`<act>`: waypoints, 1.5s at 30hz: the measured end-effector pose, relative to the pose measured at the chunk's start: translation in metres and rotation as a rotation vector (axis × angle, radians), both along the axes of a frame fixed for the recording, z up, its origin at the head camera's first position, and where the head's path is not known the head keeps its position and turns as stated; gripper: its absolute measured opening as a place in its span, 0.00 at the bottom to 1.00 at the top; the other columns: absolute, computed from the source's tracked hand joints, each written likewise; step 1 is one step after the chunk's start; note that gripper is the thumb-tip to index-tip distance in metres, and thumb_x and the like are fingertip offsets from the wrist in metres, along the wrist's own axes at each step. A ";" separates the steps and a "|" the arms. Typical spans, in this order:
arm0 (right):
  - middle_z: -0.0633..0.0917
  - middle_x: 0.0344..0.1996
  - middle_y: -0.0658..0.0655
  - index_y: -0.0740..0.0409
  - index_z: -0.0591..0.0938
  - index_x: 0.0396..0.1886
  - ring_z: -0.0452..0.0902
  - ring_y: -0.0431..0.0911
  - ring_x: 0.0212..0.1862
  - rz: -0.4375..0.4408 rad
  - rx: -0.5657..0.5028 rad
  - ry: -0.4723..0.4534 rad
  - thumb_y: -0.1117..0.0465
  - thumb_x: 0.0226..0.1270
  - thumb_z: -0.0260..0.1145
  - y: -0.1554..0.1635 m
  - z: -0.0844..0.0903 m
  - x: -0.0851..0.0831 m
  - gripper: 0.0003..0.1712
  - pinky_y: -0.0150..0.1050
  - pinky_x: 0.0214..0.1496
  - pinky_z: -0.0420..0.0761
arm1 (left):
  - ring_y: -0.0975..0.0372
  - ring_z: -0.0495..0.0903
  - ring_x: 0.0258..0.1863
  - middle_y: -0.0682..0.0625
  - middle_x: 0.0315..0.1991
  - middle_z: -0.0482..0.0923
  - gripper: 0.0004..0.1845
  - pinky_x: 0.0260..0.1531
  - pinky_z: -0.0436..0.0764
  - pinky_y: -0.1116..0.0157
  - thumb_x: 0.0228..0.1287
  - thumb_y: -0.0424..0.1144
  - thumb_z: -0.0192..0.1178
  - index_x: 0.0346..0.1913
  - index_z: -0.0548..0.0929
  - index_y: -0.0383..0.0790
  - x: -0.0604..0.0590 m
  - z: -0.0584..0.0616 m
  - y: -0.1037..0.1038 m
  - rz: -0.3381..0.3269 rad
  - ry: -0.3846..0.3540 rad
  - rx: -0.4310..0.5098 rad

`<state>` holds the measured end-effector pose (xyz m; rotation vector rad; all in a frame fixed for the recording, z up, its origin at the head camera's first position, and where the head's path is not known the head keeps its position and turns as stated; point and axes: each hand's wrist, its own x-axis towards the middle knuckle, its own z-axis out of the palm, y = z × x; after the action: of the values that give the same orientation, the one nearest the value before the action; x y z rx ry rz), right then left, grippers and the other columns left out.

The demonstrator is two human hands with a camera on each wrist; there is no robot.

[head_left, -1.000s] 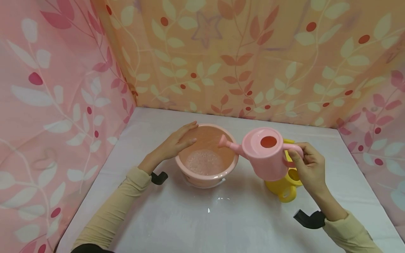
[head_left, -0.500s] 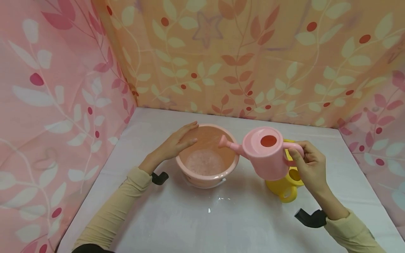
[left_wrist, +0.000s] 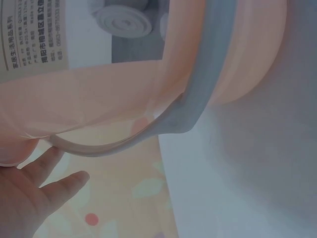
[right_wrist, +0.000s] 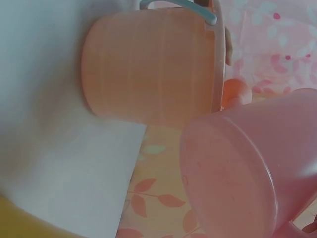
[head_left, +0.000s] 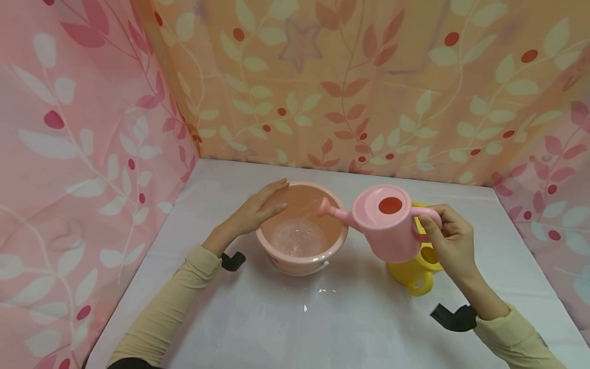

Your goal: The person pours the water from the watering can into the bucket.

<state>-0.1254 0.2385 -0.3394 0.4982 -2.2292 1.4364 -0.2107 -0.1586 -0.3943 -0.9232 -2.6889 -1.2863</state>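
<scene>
My right hand (head_left: pixel 451 238) grips the handle of a pink watering can (head_left: pixel 387 230) and holds it up above the table. The can's sprinkler spout (head_left: pixel 326 207) reaches over the right side of a pink bucket (head_left: pixel 301 264), and faint streaks run from it into the bucket. Rippled water (head_left: pixel 297 238) covers the bucket's bottom. On the left rim lies my left hand (head_left: pixel 258 207), fingers spread and nearly straight. In the left wrist view, the fingers (left_wrist: pixel 64 188) show just past the rim, beside the bucket's grey handle (left_wrist: pixel 193 89). The right wrist view shows the can's base (right_wrist: pixel 228 183).
Behind the raised can stands a yellow plastic vessel (head_left: pixel 410 274) with a loop handle, partly hidden. Small wet spots (head_left: pixel 327 290) glisten on the white table (head_left: pixel 258 323) before the bucket. Leaf-patterned cloth walls (head_left: pixel 392 92) enclose the back and sides.
Both hands and the watering can keep nearly the same places. The ripples on the water in the bucket shift from frame to frame.
</scene>
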 end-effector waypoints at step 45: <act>0.81 0.33 0.44 0.72 0.76 0.40 0.79 0.35 0.31 0.000 0.039 0.000 0.75 0.62 0.59 0.002 0.002 -0.005 0.07 0.27 0.27 0.80 | 0.57 0.51 0.71 0.55 0.72 0.54 0.31 0.68 0.54 0.50 0.67 0.53 0.51 0.70 0.60 0.48 0.002 0.001 0.002 0.004 0.005 0.020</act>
<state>-0.1303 0.2409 -0.3371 0.5108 -2.2611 1.3945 -0.2087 -0.1564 -0.3936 -0.9171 -2.6672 -1.3056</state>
